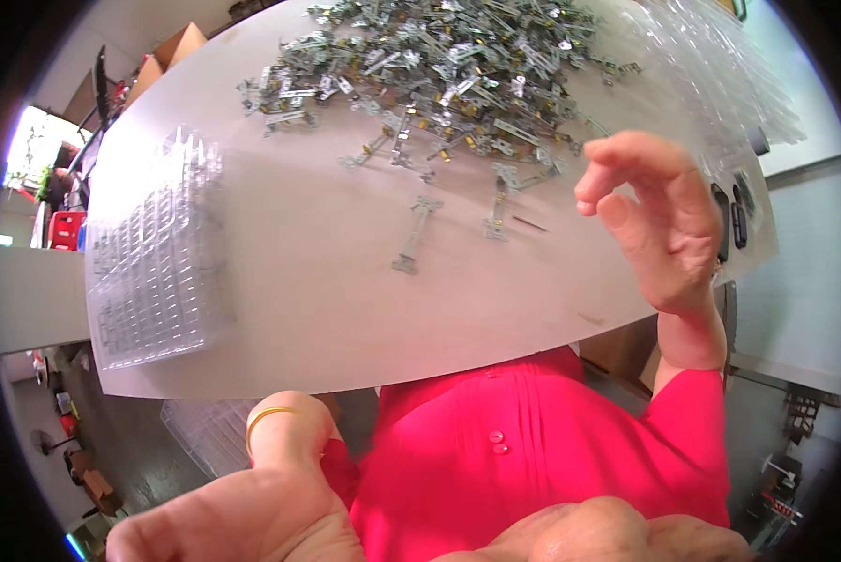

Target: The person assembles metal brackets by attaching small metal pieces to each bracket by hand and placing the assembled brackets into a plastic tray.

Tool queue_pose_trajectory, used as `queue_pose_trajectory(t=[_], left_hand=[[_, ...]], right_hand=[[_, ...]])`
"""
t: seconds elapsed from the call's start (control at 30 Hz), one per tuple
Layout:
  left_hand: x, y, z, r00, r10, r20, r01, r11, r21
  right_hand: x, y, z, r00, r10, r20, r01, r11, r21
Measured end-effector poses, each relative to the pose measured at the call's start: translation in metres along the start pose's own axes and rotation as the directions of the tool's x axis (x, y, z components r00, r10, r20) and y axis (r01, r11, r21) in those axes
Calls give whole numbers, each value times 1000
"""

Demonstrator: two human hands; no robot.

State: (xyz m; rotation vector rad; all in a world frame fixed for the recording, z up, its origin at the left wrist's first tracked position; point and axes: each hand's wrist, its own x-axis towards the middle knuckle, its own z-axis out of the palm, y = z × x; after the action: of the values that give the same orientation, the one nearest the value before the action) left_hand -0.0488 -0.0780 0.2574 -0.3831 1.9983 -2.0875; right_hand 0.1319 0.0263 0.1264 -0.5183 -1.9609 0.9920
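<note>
My right hand [659, 220] is raised over the table [327, 309], its fingers curled loosely, tips apart from the thumb. Left of them lie a thin stick [530, 224] and a loose metal bracket [416, 234]; the bracket pile [458, 75] spreads beyond. My left hand [252, 515] is palm up, nearer me; I can't tell its fingers' state.
</note>
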Motion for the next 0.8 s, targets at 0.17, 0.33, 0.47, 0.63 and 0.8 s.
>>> queue_pose_trajectory(t=[0.17, 0.33, 0.47, 0.63, 0.8], left_hand=[[10, 20, 16, 942, -212, 261, 148, 958, 246], [34, 56, 15, 779, -485, 397, 179, 779, 601], [54, 79, 33, 609, -696, 381, 133, 562, 816], [84, 111, 66, 363, -899, 244, 24, 271, 962], [83, 137, 28, 99, -995, 35, -176, 17, 984]], right_hand=[[-11, 19, 6, 997, 65, 43, -65, 998, -15], [-16, 33, 11, 984, 170, 56, -170, 985, -19], [-16, 39, 17, 967, 247, 69, -248, 969, 16], [-23, 61, 17, 968, 246, 45, -240, 965, -103], [-36, 81, 18, 973, 231, 13, -205, 885, -417]])
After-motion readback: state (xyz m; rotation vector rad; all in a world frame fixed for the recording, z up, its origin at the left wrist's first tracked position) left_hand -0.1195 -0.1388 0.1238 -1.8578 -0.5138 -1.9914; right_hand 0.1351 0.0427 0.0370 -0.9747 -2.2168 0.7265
